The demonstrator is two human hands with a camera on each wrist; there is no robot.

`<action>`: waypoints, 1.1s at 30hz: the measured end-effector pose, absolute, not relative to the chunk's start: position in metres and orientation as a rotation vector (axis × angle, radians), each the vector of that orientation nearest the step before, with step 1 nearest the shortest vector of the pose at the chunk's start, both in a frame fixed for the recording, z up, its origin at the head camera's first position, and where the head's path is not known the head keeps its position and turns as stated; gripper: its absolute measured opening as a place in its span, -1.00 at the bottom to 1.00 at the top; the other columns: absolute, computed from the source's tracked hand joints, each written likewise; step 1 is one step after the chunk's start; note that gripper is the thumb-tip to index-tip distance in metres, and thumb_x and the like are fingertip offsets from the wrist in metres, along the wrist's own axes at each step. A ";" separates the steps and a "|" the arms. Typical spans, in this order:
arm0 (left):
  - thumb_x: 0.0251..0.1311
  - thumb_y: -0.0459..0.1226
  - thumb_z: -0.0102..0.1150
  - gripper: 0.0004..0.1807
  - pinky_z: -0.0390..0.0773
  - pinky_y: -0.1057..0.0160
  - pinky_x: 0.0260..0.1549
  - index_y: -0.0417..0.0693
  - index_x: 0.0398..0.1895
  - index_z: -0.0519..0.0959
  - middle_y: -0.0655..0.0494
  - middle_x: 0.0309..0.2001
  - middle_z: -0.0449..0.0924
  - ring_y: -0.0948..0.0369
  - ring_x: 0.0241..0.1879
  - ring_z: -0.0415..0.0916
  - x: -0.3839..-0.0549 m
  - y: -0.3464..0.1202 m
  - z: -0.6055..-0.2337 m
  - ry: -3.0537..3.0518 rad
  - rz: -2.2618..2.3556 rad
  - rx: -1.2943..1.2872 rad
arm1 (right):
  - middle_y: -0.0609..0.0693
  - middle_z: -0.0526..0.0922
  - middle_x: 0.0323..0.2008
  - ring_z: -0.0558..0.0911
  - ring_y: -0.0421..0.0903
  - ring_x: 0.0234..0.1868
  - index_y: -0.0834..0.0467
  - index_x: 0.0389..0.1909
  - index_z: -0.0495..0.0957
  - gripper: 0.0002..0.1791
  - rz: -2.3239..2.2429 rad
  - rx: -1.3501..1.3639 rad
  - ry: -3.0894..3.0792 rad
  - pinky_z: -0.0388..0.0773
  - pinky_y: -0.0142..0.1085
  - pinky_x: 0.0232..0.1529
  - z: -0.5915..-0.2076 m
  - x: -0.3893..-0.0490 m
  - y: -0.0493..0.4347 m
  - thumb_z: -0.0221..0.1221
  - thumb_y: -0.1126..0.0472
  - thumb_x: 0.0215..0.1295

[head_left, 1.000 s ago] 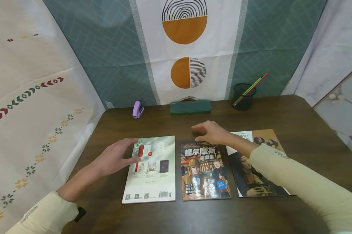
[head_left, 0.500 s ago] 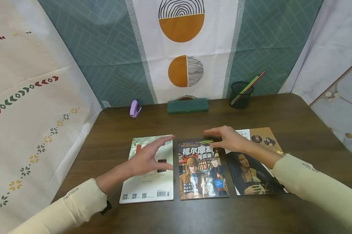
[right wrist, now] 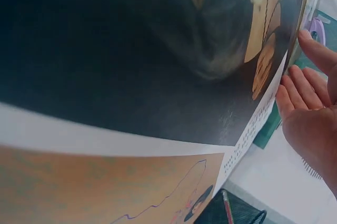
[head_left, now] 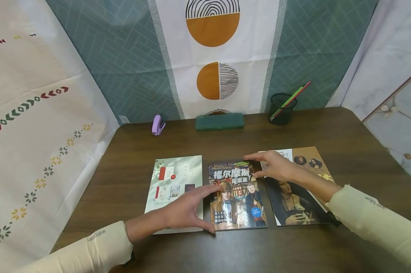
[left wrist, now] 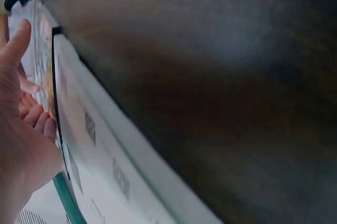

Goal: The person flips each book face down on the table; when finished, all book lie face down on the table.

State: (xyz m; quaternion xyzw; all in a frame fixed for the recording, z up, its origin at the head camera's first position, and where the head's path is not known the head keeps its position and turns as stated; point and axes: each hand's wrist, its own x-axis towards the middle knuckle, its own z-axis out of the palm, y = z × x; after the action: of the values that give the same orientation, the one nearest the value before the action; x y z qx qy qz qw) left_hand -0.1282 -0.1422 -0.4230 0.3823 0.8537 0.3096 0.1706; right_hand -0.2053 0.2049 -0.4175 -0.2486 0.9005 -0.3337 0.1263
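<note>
Three books lie side by side on the brown table. The middle one is a comic-style book (head_left: 237, 212) with detective figures on its cover. My left hand (head_left: 186, 210) reaches over the pale green book (head_left: 178, 168), thumb at the comic-style book's lower left corner and fingers stretched over its left edge. At its upper right corner is my right hand (head_left: 277, 165), thumb and fingers spread, overlapping the art book (head_left: 294, 212) with a painted portrait. The left wrist view shows the left hand (left wrist: 26, 150) with thumb extended; the right wrist view shows the right hand (right wrist: 313, 113) with extended fingers.
Along the table's back edge stand a purple stapler (head_left: 158, 125), a dark green case (head_left: 219, 122) and a black mesh pen cup (head_left: 281, 113) holding pencils. A patterned cloth (head_left: 133, 76) hangs behind. The wooden table (head_left: 246, 252) extends in front of the books.
My left hand has moved right and nearer, across the pale green book to the middle book's left edge. My right hand has shifted slightly right and lower to its upper right corner.
</note>
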 end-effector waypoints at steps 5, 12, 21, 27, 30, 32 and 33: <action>-0.03 0.20 0.65 0.26 0.31 -0.11 0.47 0.16 0.70 0.14 0.11 0.67 0.12 0.11 0.63 0.08 -0.123 -0.139 -0.427 2.456 0.773 1.154 | 0.30 0.50 0.42 0.41 0.40 0.44 0.20 0.50 0.46 -0.26 -0.913 -0.734 2.613 0.48 0.29 0.28 -0.417 -0.206 0.204 0.46 0.33 0.31; 0.02 0.33 0.52 0.27 0.36 -0.06 0.45 0.15 0.72 0.09 0.15 0.66 0.13 0.12 0.63 0.09 -0.122 -0.138 -0.434 2.531 0.606 1.270 | 0.27 0.55 0.39 0.47 0.38 0.40 0.22 0.46 0.50 -0.27 -0.889 -0.787 2.615 0.51 0.26 0.26 -0.417 -0.209 0.205 0.49 0.29 0.27; 0.13 0.40 0.40 0.07 0.55 0.07 0.29 0.06 0.60 0.36 0.14 0.49 0.45 0.19 0.44 0.42 -0.124 -0.138 -0.429 2.640 0.394 1.468 | 0.27 0.56 0.38 0.45 0.38 0.42 0.20 0.44 0.54 -0.27 -0.888 -0.797 2.594 0.50 0.27 0.27 -0.416 -0.212 0.207 0.51 0.30 0.23; 0.20 0.32 0.37 -0.17 0.67 0.22 0.08 0.02 0.39 0.58 0.16 0.28 0.66 0.27 0.19 0.65 -0.128 -0.138 -0.424 2.677 0.294 1.772 | 0.28 0.55 0.39 0.42 0.38 0.43 0.17 0.46 0.53 -0.26 -0.860 -0.809 2.588 0.56 0.20 0.20 -0.416 -0.213 0.207 0.50 0.37 0.23; 0.24 0.23 0.39 -0.34 0.72 0.32 -0.12 -0.02 0.21 0.71 0.16 0.13 0.76 0.31 -0.01 0.75 -0.131 -0.136 -0.422 2.668 0.275 2.033 | 0.28 0.54 0.39 0.42 0.37 0.44 0.18 0.44 0.54 -0.27 -0.871 -0.810 2.583 0.57 0.18 0.20 -0.416 -0.213 0.207 0.50 0.38 0.23; 0.25 0.17 0.39 -0.44 0.71 0.37 -0.25 -0.03 0.10 0.76 0.15 0.04 0.80 0.32 -0.13 0.79 -0.134 -0.133 -0.418 2.661 0.278 2.189 | 0.27 0.55 0.38 0.43 0.37 0.44 0.20 0.43 0.55 -0.28 -0.874 -0.829 2.584 0.56 0.20 0.22 -0.417 -0.214 0.206 0.50 0.38 0.23; 0.26 0.16 0.38 -0.47 0.71 0.39 -0.31 -0.03 0.07 0.78 0.14 0.01 0.81 0.32 -0.15 0.79 -0.135 -0.132 -0.416 2.664 0.283 2.250 | 0.26 0.56 0.38 0.43 0.37 0.43 0.20 0.42 0.55 -0.29 -0.876 -0.839 2.585 0.54 0.21 0.24 -0.417 -0.214 0.206 0.50 0.38 0.23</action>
State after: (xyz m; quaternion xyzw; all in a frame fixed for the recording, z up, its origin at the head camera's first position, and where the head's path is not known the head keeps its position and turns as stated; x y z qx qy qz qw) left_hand -0.1346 -0.1322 -0.4163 0.6329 0.7494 0.0796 -0.1774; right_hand -0.2137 0.2059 -0.4174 -0.2909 0.8960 -0.3037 0.1426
